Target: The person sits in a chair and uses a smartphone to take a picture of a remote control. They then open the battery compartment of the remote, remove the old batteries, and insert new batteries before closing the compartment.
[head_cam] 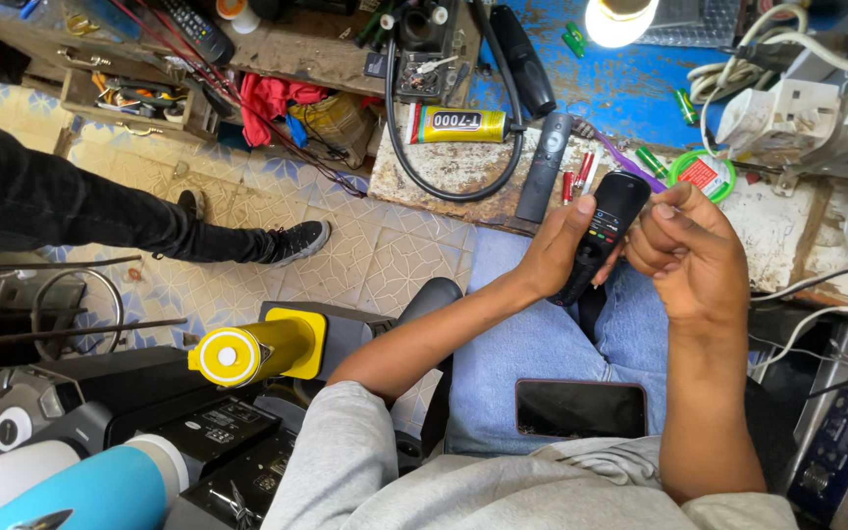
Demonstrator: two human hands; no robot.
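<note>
Black, slim and glossy, with small coloured buttons, the remote sits above your lap, near the bench; your left hand clamps it; your right hand pinches its top.

Relative to the dark-screened phone lying flat on the lap: yellow glue tube with black label far above-left on the bench, round green-rimmed tin with red-white label above-right, yellow cylinder's white round end sticker left
</note>
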